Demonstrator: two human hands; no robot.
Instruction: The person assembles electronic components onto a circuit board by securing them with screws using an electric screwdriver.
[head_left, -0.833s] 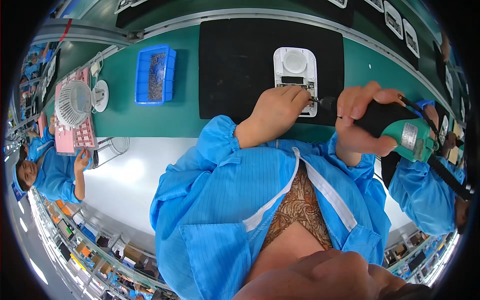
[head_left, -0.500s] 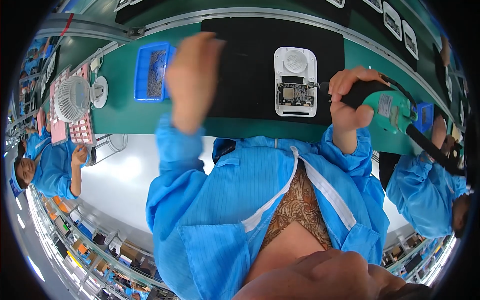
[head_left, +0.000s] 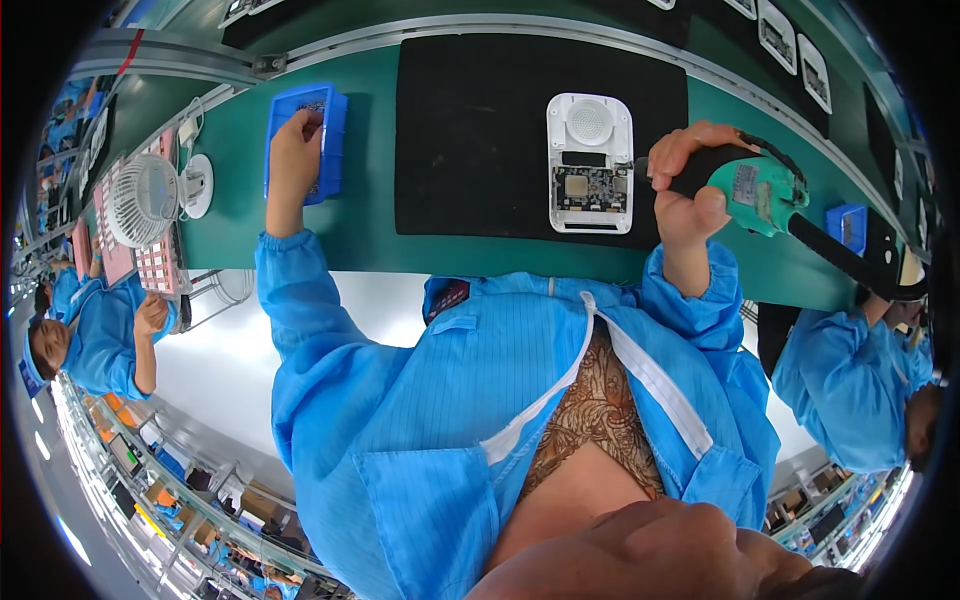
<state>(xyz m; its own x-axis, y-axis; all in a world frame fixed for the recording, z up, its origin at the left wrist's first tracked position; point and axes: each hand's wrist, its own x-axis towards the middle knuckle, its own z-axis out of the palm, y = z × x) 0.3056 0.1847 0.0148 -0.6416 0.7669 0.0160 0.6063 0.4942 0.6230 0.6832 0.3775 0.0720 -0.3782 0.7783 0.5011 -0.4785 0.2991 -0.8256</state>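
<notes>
My left hand (head_left: 296, 158) reaches into a blue bin (head_left: 334, 150) of small grey parts that look like screws. Its fingers are bent together at the heap, and whatever they pinch is hidden. Wrapped around a green and black electric screwdriver (head_left: 750, 192) is my right hand (head_left: 690, 180). The tool lies sideways, its tip end close to the right edge of a white plastic housing (head_left: 622, 150). That housing rests on a black mat (head_left: 470, 140), with a round speaker grille (head_left: 590, 122) at its far end and a dark circuit board (head_left: 606, 188) at its near end.
At the left stands a small white fan (head_left: 145, 200) beside pink trays (head_left: 165, 255). A smaller blue bin (head_left: 847, 228) is past the screwdriver on the right. A metal rail (head_left: 450, 38) borders the far side of the green bench (head_left: 370, 235). Co-workers in blue sit on both sides.
My left hand has moved left from over the mat's edge down into the blue bin. My right hand still grips the screwdriver, which has shifted slightly left.
</notes>
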